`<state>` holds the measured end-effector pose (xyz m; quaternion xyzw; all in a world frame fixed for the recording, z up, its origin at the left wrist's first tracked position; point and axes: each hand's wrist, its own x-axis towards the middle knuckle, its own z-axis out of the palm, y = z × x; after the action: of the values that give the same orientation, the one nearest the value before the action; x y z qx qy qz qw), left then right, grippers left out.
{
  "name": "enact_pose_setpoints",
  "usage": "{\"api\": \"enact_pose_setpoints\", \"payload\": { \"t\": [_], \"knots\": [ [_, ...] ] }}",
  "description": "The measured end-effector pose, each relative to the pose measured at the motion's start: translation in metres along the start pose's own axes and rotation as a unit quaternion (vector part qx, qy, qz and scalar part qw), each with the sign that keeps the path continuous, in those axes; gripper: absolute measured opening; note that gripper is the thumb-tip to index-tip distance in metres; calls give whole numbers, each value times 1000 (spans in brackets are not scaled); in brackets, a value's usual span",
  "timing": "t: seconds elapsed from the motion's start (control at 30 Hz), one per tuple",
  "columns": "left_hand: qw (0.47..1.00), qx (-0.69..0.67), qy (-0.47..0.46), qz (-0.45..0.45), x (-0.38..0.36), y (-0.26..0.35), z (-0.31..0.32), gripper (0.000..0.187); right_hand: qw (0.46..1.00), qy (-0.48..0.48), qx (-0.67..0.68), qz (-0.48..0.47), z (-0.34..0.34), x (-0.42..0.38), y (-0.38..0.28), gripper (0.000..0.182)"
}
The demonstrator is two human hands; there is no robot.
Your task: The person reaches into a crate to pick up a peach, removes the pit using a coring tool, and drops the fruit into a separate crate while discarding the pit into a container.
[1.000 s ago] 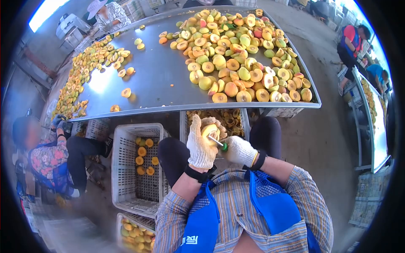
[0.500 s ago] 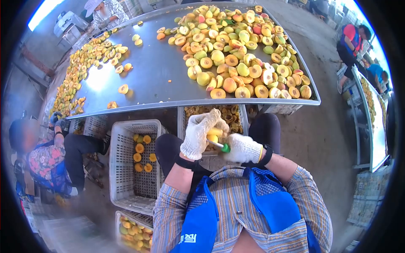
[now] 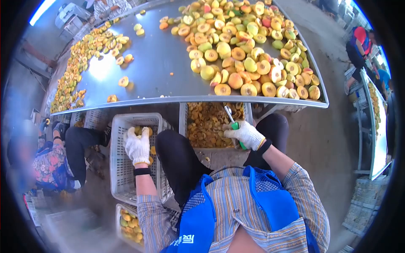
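My left hand, in a white knit glove, reaches into the grey plastic crate at the left. Its fingers are bent over yellow fruit halves, and whether it grips one is hard to tell. My right hand, gloved too, is closed round the green handle of a tool whose metal end points up and away. Below that tool lies a crate of brown-yellow fruit scraps, under the table edge. Halved fruits are heaped on the metal table.
More fruit halves line the table's left side. A crate of fruit stands at lower left. One person sits at the left, another is beyond the table, and others are by a second table at right.
My left hand has moved from in front of my body down-left into the crate. My right hand has shifted slightly up, and the tool now points up instead of toward the left hand.
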<state>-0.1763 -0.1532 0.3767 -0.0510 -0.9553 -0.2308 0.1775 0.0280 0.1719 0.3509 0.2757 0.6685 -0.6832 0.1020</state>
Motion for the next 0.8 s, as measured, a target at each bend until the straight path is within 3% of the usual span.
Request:
{"api": "enact_pose_setpoints", "payload": {
  "t": [0.03,0.07,0.13,0.17,0.2,0.23,0.33,0.4,0.43,0.5,0.57,0.63,0.7,0.77,0.8],
  "knots": [
    [994,90,54,32,-3,2,-1,34,1000,-1,-4,-6,-1,-3,-9,44],
    [994,95,47,31,-4,7,0,34,1000,-3,5,31,-4,-11,-20,39],
    [993,-3,13,114,-2,40,-2,34,1000,9,-18,2,-12,12,18,37],
    [983,-40,41,174,-4,63,5,31,998,26,-46,-38,-18,23,28,35],
    [957,-84,64,269,0,92,10,29,995,23,-93,-3,-21,16,12,33],
    [940,-130,51,312,-1,124,17,28,995,38,-3,-92,-18,24,30,32],
    [912,-138,-106,371,6,200,60,28,998,29,15,-54,-20,22,36,37],
    [902,-5,-288,322,10,245,83,46,999,7,-28,-42,-19,14,24,40],
    [900,14,-311,307,10,257,101,59,997,10,-61,-41,-16,1,5,41],
    [870,75,-401,276,15,294,90,68,991,-22,-128,-17,-19,-5,-9,47],
    [870,86,-410,261,11,297,107,66,989,-35,-139,32,-18,-3,-7,48],
    [872,69,-418,246,12,296,108,67,991,-36,-130,23,-19,-5,-7,47],
    [895,17,-366,254,8,282,107,62,992,-34,-121,9,-20,-10,-16,45],
    [901,-170,-352,189,11,268,99,45,992,-10,-124,16,-18,-26,-36,44],
    [850,-383,-357,57,9,254,107,28,992,0,-125,20,-18,-34,-43,43]
  ]
}}
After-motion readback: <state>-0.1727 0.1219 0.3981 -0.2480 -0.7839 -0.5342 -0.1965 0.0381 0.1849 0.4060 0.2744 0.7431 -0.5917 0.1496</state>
